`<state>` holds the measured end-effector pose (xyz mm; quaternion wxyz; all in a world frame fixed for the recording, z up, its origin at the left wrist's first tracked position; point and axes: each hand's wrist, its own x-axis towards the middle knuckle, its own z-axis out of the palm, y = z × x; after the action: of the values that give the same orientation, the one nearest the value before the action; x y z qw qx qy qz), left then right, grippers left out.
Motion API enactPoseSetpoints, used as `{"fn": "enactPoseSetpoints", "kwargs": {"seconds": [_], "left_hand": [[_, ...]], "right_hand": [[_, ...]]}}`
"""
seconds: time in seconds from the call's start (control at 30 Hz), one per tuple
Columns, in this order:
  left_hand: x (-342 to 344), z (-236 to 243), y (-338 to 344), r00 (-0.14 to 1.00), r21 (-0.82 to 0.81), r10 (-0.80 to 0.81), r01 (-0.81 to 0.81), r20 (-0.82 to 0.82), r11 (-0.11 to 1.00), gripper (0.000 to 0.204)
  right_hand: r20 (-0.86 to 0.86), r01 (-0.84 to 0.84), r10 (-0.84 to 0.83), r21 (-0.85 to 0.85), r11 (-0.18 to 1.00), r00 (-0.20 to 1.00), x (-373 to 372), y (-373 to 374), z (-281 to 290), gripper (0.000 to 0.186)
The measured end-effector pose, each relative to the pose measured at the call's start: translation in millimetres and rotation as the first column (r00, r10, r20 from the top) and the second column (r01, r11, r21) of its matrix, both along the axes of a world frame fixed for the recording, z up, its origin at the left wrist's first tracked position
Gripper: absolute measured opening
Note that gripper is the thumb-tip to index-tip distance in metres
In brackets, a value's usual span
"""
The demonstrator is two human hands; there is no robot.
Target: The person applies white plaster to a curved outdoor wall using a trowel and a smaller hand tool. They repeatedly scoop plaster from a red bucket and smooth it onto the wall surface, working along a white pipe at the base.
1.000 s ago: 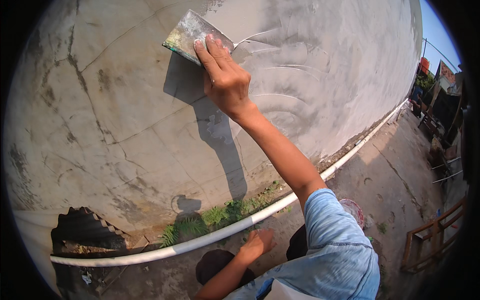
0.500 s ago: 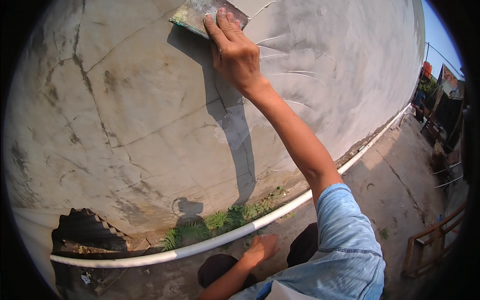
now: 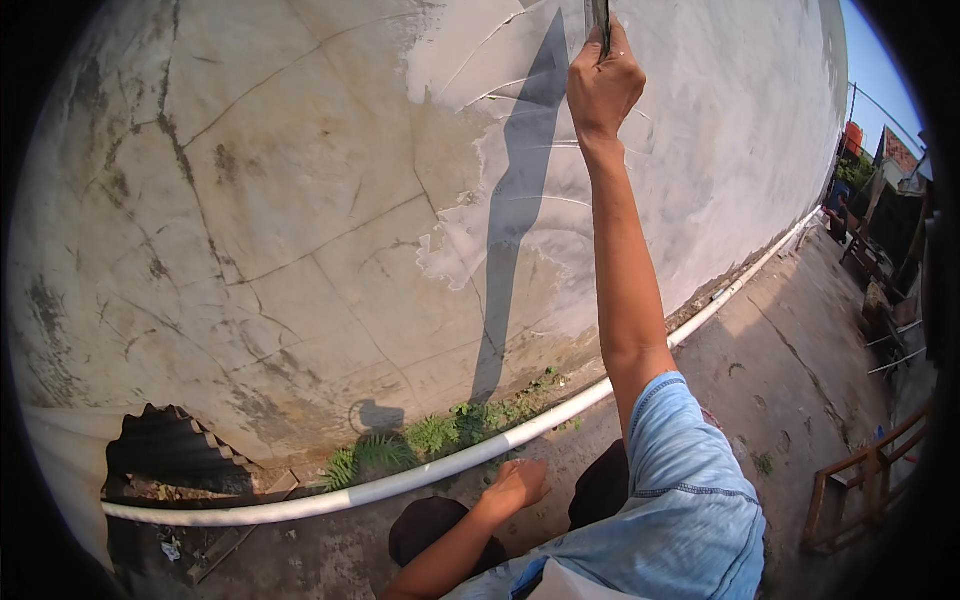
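Note:
High on the wall, my right hand (image 3: 606, 88) is closed round a flat filling blade (image 3: 602, 22), which stands nearly edge-on and is partly cut off by the top of the picture. Beside it, on the cracked plaster wall (image 3: 300, 190), is a fresh patch of pale skim coat (image 3: 460, 60) with ragged edges and several raised ridges. The shadow of my arm falls across this patch. My left hand (image 3: 518, 486) is low down by my knee, fingers curled together, with no object showing in it.
A white pipe (image 3: 420, 482) runs along the foot of the wall, with ferns (image 3: 430, 436) growing behind it. Corrugated sheeting (image 3: 70, 455) with a broken, dark gap is at lower left. A brown wooden frame (image 3: 870, 480) lies right on the concrete ground (image 3: 760, 370).
My right hand has swung right and upward with the filling blade, turning it from flat to edge-on. Fresh white coat now shows where the blade was. My left hand has barely moved.

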<state>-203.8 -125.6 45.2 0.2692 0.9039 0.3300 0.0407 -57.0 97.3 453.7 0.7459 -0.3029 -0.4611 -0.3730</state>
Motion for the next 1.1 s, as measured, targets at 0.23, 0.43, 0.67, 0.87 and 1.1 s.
{"fn": "enactPoseSetpoints", "kwargs": {"seconds": [0.23, 0.43, 0.67, 0.87, 1.1], "left_hand": [[-1, 6, 10, 0.994, -0.09, -0.049, 0.04, -0.096, 0.995, 0.043], [-12, -4, 14, 0.999, -0.082, 0.041, -0.043, -0.024, 0.996, 0.037], [-9, 1, 19, 0.997, -0.105, -0.031, 0.024, -0.068, 0.994, 0.041], [-10, 2, 22, 0.997, -0.113, -0.005, -0.004, -0.073, 0.994, 0.037], [-14, -11, 23, 0.998, -0.076, -0.018, 0.014, -0.053, 0.997, 0.045]], "right_hand": [[0.195, 0.022, -0.014, -0.037, 0.999, 0.981, -83, 1, -26, 0.043], [0.649, -0.127, 0.106, -0.014, 0.992, 0.753, -144, -15, -85, 0.047], [0.065, 0.062, -0.041, -0.357, 0.932, 0.997, -35, 1, 13, 0.034], [0.344, 0.095, -0.115, 0.074, 0.993, 0.932, -113, 4, -13, 0.044], [0.576, -0.128, 0.06, 0.078, 0.989, 0.815, -130, -21, -46, 0.042]]}}
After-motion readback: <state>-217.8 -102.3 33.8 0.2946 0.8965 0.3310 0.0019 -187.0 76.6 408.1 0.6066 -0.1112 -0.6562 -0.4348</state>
